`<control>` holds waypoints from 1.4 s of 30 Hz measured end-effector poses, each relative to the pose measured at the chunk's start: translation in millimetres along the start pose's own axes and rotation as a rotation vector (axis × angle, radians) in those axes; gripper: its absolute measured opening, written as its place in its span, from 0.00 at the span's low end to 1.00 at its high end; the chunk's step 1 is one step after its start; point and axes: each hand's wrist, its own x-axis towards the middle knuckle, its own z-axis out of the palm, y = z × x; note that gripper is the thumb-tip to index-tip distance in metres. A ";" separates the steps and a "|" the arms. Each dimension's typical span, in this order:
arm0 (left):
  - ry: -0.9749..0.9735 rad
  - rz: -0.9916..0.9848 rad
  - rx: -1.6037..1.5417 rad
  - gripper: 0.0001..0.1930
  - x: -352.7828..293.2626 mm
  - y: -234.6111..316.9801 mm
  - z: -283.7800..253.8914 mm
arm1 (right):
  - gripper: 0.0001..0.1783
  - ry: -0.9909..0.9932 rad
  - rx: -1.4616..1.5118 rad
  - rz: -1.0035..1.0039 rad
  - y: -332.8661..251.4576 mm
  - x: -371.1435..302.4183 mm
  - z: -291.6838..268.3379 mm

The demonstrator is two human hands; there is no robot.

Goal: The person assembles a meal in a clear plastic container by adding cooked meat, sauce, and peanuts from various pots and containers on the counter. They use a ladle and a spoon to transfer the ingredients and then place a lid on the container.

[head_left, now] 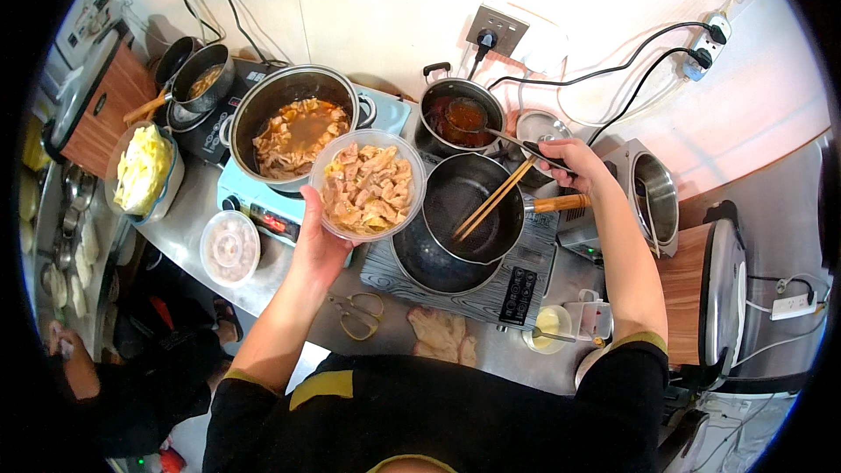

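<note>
Chopsticks (492,200) gripped in the right hand (569,162) dip into the empty dark pan (473,206), while the left hand (320,236) holds the full bowl of cooked pieces (368,186) just left of that pan, nothing transferred yet.

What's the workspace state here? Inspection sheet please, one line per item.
Surface: metal counter, crowded.
Job's things: clear bowl of food pieces; dark pan on induction cooker; ladle in red-sauce pot; chopsticks across the pan.
Clutter: large soup pot, scissors, lidded tub, small cup.
Grips: left hand holds the bowl; right hand holds ladle handle and chopsticks.
Cables: black cords to wall sockets.
Surroundings: rice cooker, white wall.
</note>
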 end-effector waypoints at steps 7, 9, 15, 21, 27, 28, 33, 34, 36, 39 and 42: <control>-0.090 0.006 -0.010 0.41 17.4 -15.8 -6.9 | 0.14 -0.056 -0.006 -0.119 -18.7 -57.4 6.4; -0.085 0.014 -0.042 0.40 18.1 -16.7 1.6 | 0.17 -0.069 -0.041 -0.133 -29.2 -78.3 7.8; -0.139 0.015 -0.037 0.40 25.9 -20.2 1.0 | 0.15 -0.075 -0.085 -0.136 -59.0 -151.0 20.0; -0.109 0.005 0.035 0.43 23.5 -17.5 5.2 | 0.17 -0.107 -0.114 -0.157 -60.0 -192.4 39.3; -0.078 -0.012 -0.041 0.40 19.3 -19.3 3.0 | 0.20 -0.104 -0.239 -0.257 -46.3 -216.0 65.3; -0.071 -0.007 -0.022 0.41 16.3 -17.6 4.6 | 0.21 -0.106 -0.287 -0.273 -45.9 -219.1 68.3; -0.106 0.009 0.001 0.42 6.9 -11.6 10.5 | 0.20 -0.015 -0.395 -0.411 -36.2 -224.9 79.9; -0.109 0.015 0.001 0.42 5.4 -10.4 11.0 | 0.20 -0.006 -0.377 -0.408 -35.6 -225.2 79.5; -0.112 0.026 0.001 0.42 1.7 -8.2 11.3 | 0.21 -0.030 -0.297 -0.394 -34.2 -222.6 76.0; -0.164 0.046 -0.040 0.43 0.0 -8.2 12.5 | 0.21 -0.087 -0.174 -0.360 -34.0 -220.4 65.8; -0.145 0.056 -0.038 0.43 -0.5 -8.5 13.9 | 0.22 -0.084 -0.163 -0.349 -33.4 -222.5 61.8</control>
